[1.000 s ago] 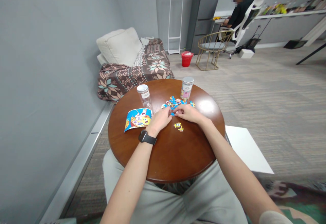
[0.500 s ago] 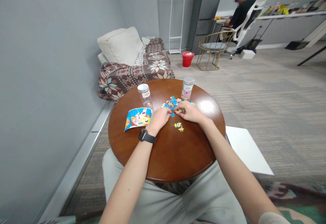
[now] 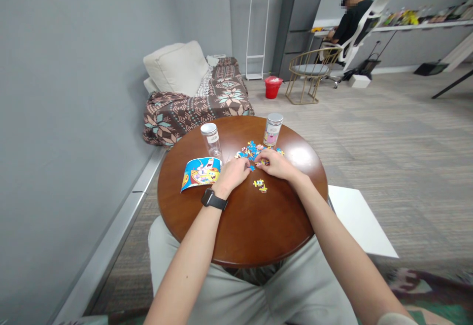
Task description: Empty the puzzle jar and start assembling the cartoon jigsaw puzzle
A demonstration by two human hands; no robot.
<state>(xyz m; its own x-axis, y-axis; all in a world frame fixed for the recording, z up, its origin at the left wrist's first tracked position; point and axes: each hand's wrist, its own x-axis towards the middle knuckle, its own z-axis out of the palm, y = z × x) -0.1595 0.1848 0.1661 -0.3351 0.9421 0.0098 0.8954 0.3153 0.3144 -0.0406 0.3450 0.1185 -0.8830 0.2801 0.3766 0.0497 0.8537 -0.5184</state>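
Note:
On a round brown table [image 3: 240,226] lies a heap of small blue and yellow puzzle pieces [image 3: 251,150]. My left hand [image 3: 232,173], with a black watch at the wrist, rests at the heap's near edge, fingers curled onto a blue piece. My right hand [image 3: 275,163] is right beside it, fingertips pinched on pieces at the heap's near side. A joined yellow bit of puzzle [image 3: 260,185] lies apart, just in front of my right hand.
A picture card [image 3: 200,172] lies at the table's left. A clear jar [image 3: 210,139] and a labelled jar [image 3: 272,129] stand behind the heap. A white stool [image 3: 360,221] is at my right; a sofa [image 3: 195,93] and a seated person [image 3: 351,14] are beyond.
Both hands stay at the heap; my right hand's fingers have crept a little forward into the pieces. The view has shifted slightly.

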